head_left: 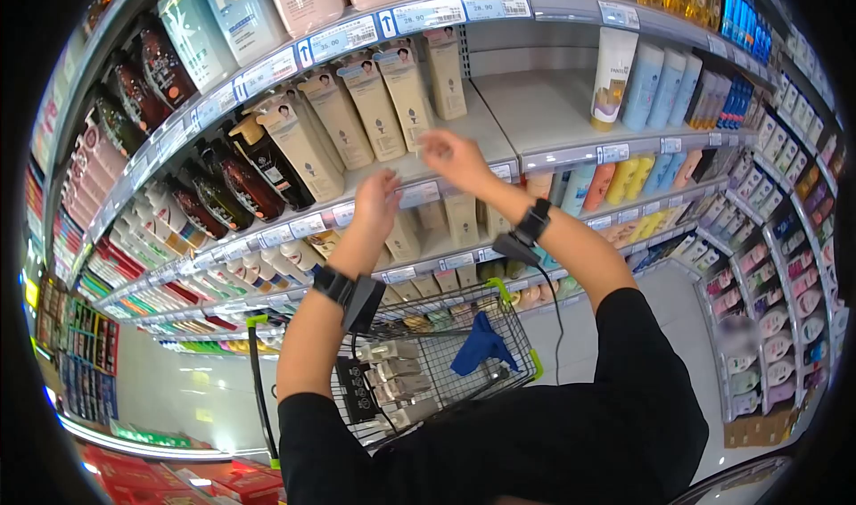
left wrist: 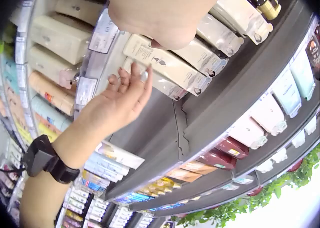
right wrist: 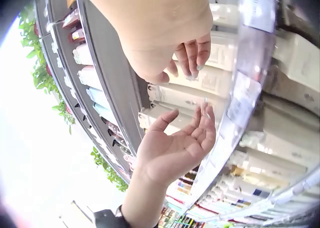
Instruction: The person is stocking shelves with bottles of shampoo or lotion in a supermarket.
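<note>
A row of cream-coloured boxes (head_left: 379, 108), each with a small portrait at its top, stands on the middle shelf. My right hand (head_left: 456, 162) is at the front of the row, by the rightmost boxes, its fingers loosely bent and holding nothing. In the left wrist view, its fingertips overlap the lower end of one cream box (left wrist: 160, 62). To its left, my left hand (head_left: 376, 204) hovers at the shelf's front edge with palm turned inward. The right wrist view shows that left palm (right wrist: 175, 150) bare, with thumb spread and fingers slightly bent.
Below my arms stands a wire shopping cart (head_left: 446, 344) with green corners, holding several pale packages (head_left: 397, 376) and a blue cloth (head_left: 484, 344). Dark pump bottles (head_left: 241, 180) stand left of the boxes; a white tube (head_left: 615, 77) stands to the right. Price labels line the shelf edges.
</note>
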Demonstrator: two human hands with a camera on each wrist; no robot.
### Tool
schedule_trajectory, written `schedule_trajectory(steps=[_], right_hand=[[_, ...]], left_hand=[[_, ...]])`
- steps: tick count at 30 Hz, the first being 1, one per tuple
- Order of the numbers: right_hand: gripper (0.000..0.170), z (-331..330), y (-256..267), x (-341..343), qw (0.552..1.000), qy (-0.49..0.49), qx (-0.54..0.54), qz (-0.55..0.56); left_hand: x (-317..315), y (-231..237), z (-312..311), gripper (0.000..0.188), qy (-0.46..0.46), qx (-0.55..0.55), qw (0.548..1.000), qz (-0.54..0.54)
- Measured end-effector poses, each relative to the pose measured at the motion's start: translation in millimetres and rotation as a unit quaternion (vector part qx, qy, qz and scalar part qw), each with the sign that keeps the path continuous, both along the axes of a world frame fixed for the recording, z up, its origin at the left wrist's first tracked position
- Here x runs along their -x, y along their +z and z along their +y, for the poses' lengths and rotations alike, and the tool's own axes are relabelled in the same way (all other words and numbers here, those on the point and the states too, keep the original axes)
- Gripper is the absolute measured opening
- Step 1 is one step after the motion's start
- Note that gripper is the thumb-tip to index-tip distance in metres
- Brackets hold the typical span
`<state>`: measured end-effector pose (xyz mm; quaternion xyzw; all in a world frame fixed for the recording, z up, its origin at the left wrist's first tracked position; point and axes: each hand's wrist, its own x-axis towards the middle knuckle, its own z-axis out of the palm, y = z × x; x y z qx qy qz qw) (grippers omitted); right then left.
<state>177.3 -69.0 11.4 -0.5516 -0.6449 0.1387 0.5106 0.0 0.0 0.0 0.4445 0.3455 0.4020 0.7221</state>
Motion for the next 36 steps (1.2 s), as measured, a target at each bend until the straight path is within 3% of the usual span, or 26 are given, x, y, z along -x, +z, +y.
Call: schedule_trajectory(steps=[2, 5, 8, 17, 26, 36], right_hand=[[0.063, 26, 20, -6, 0.996, -0.051, -0.043, 0.067], [0.071, 48, 27, -19, 0.976, -0.188, -0.107, 0.005], [0.078, 69, 35, -23, 0.963, -0.242, -0.098, -0.065], [0.077, 75, 51, -20, 0.975, -0.220, 0.035, -0.019], [0.075, 79, 55, -29, 0.980, -0.181, 0.081, 0.014], [0.077, 83, 46, -35, 0.974, -0.218, 0.058, -0.021]], left_hand=[[-15, 19, 11, 0.037, 0.050, -0.061, 0.996, 0.029], [-32, 30, 11, 0.047, 0.064, -0.214, 0.966, 0.133], [-41, 32, 32, 0.054, 0.042, -0.234, 0.960, 0.147], [-44, 39, 22, 0.064, -0.010, -0.270, 0.950, 0.154], [-50, 27, 33, 0.071, 0.009, -0.268, 0.944, 0.193], [-67, 5, 43, 0.084, -0.032, -0.310, 0.946, 0.085]])
